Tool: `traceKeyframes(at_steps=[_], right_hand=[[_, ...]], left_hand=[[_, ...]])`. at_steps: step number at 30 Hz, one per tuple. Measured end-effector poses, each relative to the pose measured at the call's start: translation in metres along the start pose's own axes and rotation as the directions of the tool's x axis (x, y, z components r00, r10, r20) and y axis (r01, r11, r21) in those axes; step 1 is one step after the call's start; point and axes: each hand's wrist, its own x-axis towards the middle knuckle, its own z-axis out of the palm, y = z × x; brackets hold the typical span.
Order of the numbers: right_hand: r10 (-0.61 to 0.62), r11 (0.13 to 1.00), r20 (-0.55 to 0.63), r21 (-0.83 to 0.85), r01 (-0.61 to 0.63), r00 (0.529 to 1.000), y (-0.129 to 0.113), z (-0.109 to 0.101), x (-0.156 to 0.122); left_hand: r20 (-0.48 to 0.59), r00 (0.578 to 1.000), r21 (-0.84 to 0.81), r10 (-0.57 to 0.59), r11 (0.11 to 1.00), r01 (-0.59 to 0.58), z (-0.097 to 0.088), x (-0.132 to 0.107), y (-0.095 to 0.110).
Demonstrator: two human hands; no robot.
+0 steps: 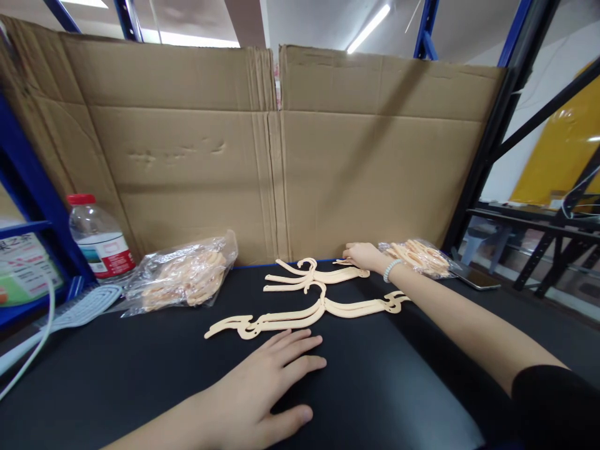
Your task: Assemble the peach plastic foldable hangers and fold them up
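A cream plastic folding hanger (290,320) lies spread out on the black table, its hook pointing to the back. Just in front of it, my left hand (262,381) rests with fingers spread and holds nothing. Behind that hanger is another cream folding hanger (335,275), its arms lying in several strips to the left of the hook. At its right end my right hand (364,255) reaches over, fingers curled down on a thin cream piece; the fingertips are partly hidden. A pale beaded bracelet (390,269) circles the right wrist.
Clear bags of cream hangers lie at left (182,281) and right, the right bag (419,257) beside my forearm. A phone (475,277), a hairbrush (89,307), a white cable (40,350) and a red-capped bottle (100,240) are around. Cardboard (187,156) walls the back.
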Motion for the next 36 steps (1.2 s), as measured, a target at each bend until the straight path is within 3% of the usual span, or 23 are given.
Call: traceKeyframes(at_steps=[6, 10, 15, 19, 21, 24, 27, 29, 32, 36], right_hand=[[-0.015, 1.000, -0.054, 0.022, 0.016, 0.998, 0.000, 0.004, 0.004], [-0.008, 0.996, -0.156, 0.083, 0.021, 0.988, 0.001, 0.002, 0.000], [0.078, 0.967, -0.338, 0.255, 0.011, 0.938, -0.006, -0.013, -0.011], [0.162, 0.889, -0.428, 0.454, 0.056, 0.889, -0.032, -0.034, -0.026], [0.158, 0.832, -0.437, 0.541, 0.118, 0.886, -0.053, -0.045, -0.036], [0.121, 0.717, -0.428, 0.661, 0.219, 0.896, -0.090, -0.061, -0.055], [0.045, 0.336, -0.376, 0.878, 0.341, 0.926, -0.122, -0.073, -0.071], [0.007, 0.196, -0.346, 0.920, 0.338, 0.938, -0.136, -0.076, -0.077], [0.003, 0.117, -0.299, 0.948, 0.297, 0.954, -0.147, -0.074, -0.078], [-0.007, 0.046, -0.218, 0.975, 0.218, 0.976, -0.152, -0.071, -0.075]], left_hand=[[0.001, 1.000, -0.003, 0.005, 1.000, -0.005, 0.000, 0.000, -0.002], [0.004, 1.000, 0.007, 0.002, 1.000, -0.002, 0.002, 0.001, -0.001], [-0.063, 0.997, 0.004, -0.042, 0.999, 0.042, 0.006, 0.000, 0.001], [-0.053, 0.998, -0.073, -0.046, 0.996, 0.042, 0.004, 0.000, 0.001], [-0.132, 0.986, -0.165, -0.105, 0.983, 0.083, 0.005, 0.002, 0.000], [-0.293, 0.921, -0.404, -0.256, 0.907, 0.124, 0.012, 0.007, -0.001], [-0.316, 0.862, -0.660, -0.396, 0.744, 0.100, 0.019, 0.013, -0.002], [-0.296, 0.821, -0.761, -0.488, 0.640, 0.105, 0.020, 0.017, -0.003], [-0.294, 0.756, -0.844, -0.585, 0.531, 0.083, 0.017, 0.019, -0.004], [-0.276, 0.769, -0.871, -0.577, 0.489, 0.054, 0.014, 0.020, -0.005]])
